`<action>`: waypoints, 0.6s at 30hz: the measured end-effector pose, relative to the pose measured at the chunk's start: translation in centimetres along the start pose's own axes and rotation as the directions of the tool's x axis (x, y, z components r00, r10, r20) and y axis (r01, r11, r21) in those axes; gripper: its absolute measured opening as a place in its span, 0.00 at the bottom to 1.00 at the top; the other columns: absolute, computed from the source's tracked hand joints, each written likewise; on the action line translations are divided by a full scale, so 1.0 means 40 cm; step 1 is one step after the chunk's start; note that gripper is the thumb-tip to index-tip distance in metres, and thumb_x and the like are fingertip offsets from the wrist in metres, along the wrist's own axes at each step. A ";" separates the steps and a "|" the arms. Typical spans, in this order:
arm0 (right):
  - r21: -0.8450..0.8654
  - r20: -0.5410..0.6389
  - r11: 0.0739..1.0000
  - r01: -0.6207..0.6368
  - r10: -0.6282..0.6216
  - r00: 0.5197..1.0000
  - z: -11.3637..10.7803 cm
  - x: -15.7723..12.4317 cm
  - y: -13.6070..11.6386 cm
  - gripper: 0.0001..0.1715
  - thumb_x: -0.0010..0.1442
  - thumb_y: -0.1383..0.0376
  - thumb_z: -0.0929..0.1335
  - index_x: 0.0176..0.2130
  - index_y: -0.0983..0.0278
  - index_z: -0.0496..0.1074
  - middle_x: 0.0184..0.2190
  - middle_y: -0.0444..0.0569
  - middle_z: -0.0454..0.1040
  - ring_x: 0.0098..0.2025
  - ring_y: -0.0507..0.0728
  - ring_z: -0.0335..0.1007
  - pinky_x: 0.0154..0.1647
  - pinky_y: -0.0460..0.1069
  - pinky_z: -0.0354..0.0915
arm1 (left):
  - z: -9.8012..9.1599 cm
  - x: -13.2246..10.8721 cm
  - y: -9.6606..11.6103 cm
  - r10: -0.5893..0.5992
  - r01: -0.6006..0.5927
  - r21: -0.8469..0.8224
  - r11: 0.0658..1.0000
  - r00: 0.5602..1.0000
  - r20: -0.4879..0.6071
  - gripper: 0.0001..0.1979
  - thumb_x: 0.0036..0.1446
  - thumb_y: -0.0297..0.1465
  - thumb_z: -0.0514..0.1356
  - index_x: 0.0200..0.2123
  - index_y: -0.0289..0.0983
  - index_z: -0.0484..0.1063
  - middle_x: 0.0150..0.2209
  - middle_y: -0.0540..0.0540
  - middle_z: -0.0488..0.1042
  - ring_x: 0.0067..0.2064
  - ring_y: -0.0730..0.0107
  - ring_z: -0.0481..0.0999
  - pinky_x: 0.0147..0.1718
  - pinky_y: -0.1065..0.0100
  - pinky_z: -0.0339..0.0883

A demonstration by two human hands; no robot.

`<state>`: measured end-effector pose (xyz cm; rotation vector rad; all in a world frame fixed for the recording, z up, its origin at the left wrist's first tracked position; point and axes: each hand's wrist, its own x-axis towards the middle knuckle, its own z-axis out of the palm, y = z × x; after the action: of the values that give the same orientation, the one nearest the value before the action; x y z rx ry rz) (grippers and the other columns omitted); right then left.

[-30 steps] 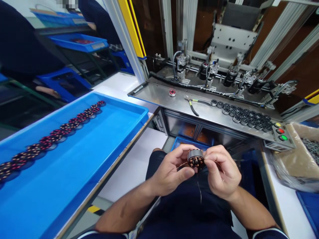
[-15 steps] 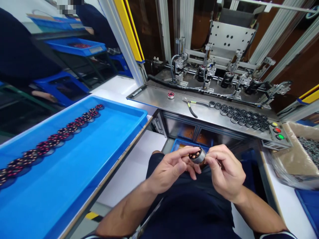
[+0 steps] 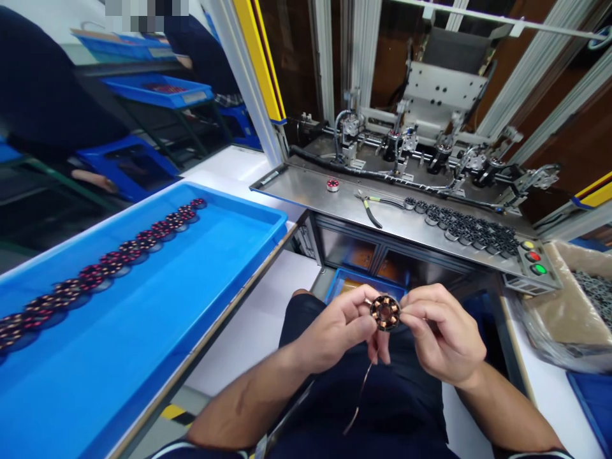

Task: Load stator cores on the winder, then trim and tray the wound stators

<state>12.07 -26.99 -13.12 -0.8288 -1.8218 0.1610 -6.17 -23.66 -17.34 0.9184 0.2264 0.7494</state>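
Over my lap, a round motor stator (image 3: 385, 312) with copper windings on a black core faces me. My left hand (image 3: 342, 325) grips its left side between thumb and fingers. The fingertips of my right hand (image 3: 442, 331) are pinched at the stator's right edge; whether they hold the rim or a wire end there is too small to tell. A thin copper wire (image 3: 362, 392) hangs down below the left fingers.
A blue tray (image 3: 229, 261) at left holds a row of wound stators (image 3: 115, 261). On the metal ledge (image 3: 306, 191) are a red-and-copper stator (image 3: 333, 185), pliers (image 3: 370, 210) and black cores (image 3: 471, 226). Behind stands a winding machine (image 3: 440, 89). A carton (image 3: 564, 293) is at right; co-workers sit at left.
The stator has turned from edge-on and tilted to facing me. A loose copper wire now hangs below it. Both hands stay close together; the view has shifted slightly.
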 end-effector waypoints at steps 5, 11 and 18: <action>-0.027 -0.042 0.999 -0.033 0.032 0.999 0.002 -0.008 -0.012 0.09 0.61 0.77 0.69 0.39 0.64 0.76 0.30 0.48 0.77 0.31 0.52 0.75 0.31 0.46 0.72 | -0.001 0.001 -0.010 0.074 -0.074 -0.014 0.997 0.997 -0.019 0.16 0.62 0.36 0.67 0.48 0.37 0.66 0.34 0.46 0.81 0.33 0.67 0.84 0.29 0.73 0.76; 0.187 -0.103 0.937 -0.295 0.317 0.943 0.031 -0.032 -0.014 0.09 0.64 0.73 0.69 0.32 0.63 0.75 0.27 0.45 0.73 0.29 0.52 0.70 0.30 0.47 0.67 | 0.007 0.001 -0.015 0.342 -0.329 0.230 0.916 0.940 -0.016 0.15 0.63 0.35 0.66 0.49 0.39 0.67 0.38 0.47 0.77 0.33 0.70 0.82 0.31 0.72 0.77; 0.667 0.179 0.411 -0.622 0.721 0.669 0.071 -0.058 0.006 0.21 0.63 0.56 0.73 0.23 0.64 0.73 0.22 0.43 0.69 0.21 0.48 0.62 0.22 0.45 0.60 | 0.000 -0.008 0.013 0.668 -0.502 0.844 0.187 0.695 0.266 0.26 0.56 0.26 0.69 0.56 0.36 0.67 0.42 0.39 0.79 0.46 0.61 0.81 0.44 0.64 0.78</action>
<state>10.14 -27.45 -16.22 -0.9421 -1.0193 1.2235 -6.66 -23.67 -17.00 2.0600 0.4408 1.5258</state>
